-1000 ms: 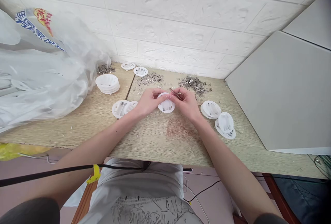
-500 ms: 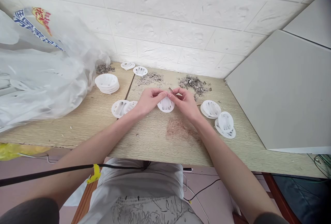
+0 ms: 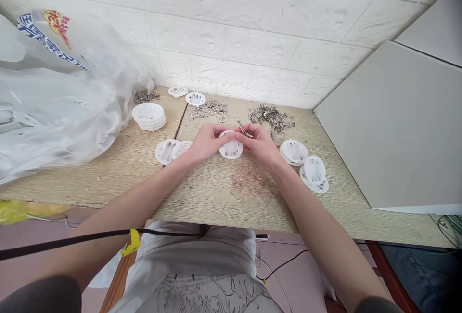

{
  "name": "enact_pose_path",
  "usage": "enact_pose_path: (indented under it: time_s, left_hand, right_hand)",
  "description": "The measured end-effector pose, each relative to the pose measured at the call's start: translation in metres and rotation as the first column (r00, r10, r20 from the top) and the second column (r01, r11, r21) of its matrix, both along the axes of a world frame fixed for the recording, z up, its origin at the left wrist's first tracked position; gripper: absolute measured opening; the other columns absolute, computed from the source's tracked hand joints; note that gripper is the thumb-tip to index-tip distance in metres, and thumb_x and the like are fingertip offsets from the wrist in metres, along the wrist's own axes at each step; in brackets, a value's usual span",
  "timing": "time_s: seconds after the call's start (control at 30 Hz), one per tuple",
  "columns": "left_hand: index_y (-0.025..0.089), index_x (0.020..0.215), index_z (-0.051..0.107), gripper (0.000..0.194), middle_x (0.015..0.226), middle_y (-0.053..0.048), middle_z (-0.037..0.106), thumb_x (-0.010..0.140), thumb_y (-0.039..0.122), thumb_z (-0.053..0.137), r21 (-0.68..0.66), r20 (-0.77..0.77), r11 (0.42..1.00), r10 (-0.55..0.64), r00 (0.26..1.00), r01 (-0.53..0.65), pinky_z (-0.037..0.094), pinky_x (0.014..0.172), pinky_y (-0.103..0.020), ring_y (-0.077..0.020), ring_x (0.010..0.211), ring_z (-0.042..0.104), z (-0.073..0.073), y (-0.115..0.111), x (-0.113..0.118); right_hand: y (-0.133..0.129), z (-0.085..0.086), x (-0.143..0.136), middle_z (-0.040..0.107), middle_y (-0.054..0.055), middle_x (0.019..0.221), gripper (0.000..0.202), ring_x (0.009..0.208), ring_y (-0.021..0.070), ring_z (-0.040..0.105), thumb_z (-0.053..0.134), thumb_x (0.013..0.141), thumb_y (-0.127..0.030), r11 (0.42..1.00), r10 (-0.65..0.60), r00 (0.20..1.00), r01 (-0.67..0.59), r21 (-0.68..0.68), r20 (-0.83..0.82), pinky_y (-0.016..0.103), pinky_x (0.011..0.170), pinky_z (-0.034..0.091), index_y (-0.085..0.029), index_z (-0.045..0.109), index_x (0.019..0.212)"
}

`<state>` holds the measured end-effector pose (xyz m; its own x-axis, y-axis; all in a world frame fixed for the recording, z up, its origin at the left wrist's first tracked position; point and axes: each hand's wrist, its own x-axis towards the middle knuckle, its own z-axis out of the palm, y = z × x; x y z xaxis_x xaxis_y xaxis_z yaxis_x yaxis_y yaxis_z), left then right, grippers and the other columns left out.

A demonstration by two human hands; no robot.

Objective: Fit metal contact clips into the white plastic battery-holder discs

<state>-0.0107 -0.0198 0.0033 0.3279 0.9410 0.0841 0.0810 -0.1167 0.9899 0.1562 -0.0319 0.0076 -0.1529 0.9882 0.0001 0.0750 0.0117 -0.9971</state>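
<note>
A round white plastic battery holder (image 3: 231,148) with slots and small metal contacts is held above the middle of the table. My left hand (image 3: 206,143) is closed on its left edge, thumb on the face. At its upper right edge are the thumb and fingers of my right hand (image 3: 260,145). That hand also grips a thin metal tool (image 3: 242,128), slanting up and left; its kind is unclear. Behind my hands lie a heap of small dark metal pieces (image 3: 270,118) and a lighter heap of small metal pieces (image 3: 209,109).
More white holders lie at right (image 3: 294,152), beside my left wrist (image 3: 166,151) and near the wall (image 3: 195,99). A stack of holders (image 3: 148,116) stands at left, by a large plastic bag (image 3: 65,101). A grey panel (image 3: 400,135) bounds the right. A black cable (image 3: 72,241) crosses my left arm.
The battery holder has turned so that more of its face shows, and my left thumb lies further across it. The metal tool has shifted slightly right in my right hand.
</note>
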Motion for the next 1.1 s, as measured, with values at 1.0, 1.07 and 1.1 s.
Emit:
enact_pose_path:
  time_s: [1.0, 1.07, 1.1]
  left_hand:
    - [0.014, 0.079, 0.074, 0.025, 0.076, -0.004, 0.070, 0.074, 0.037, 0.068, -0.109, 0.068, 0.991, 0.088, 0.994, -0.080, 0.042, 0.062, -0.024, -0.0115, 0.067, 0.057, 0.0025, 0.0003, 0.0023]
    - [0.014, 0.079, 0.074, 0.025, 0.076, -0.004, 0.070, 0.074, 0.037, 0.068, -0.114, 0.073, 0.990, 0.096, 0.993, -0.087, 0.042, 0.062, -0.024, -0.0113, 0.066, 0.056, 0.0025, 0.0004, 0.0024]
    - [0.014, 0.079, 0.074, 0.025, 0.076, -0.004, 0.070, 0.073, 0.037, 0.068, -0.115, 0.075, 0.989, 0.096, 0.993, -0.087, 0.042, 0.062, -0.024, -0.0111, 0.066, 0.056, 0.0025, 0.0004, 0.0024]
  right_hand:
    - [0.0009, -0.0024, -0.0032, 0.056, -0.001, 0.072, 0.025, 0.064, 0.0110, 0.050, 0.070, 0.074, -0.041, 0.982, -0.086, 0.991, 0.068, 0.177, 0.098, 0.026, 0.060, 0.041, -0.019, 0.059, 0.075]
    - [0.0009, -0.0024, -0.0034, 0.055, -0.002, 0.071, 0.024, 0.063, 0.0103, 0.049, 0.070, 0.075, -0.040, 0.982, -0.092, 0.991, 0.075, 0.172, 0.095, 0.026, 0.060, 0.040, -0.019, 0.058, 0.075]
    - [0.0010, -0.0025, -0.0035, 0.055, -0.002, 0.071, 0.024, 0.063, 0.0102, 0.049, 0.070, 0.075, -0.039, 0.982, -0.094, 0.991, 0.077, 0.171, 0.092, 0.026, 0.059, 0.040, -0.019, 0.058, 0.074]
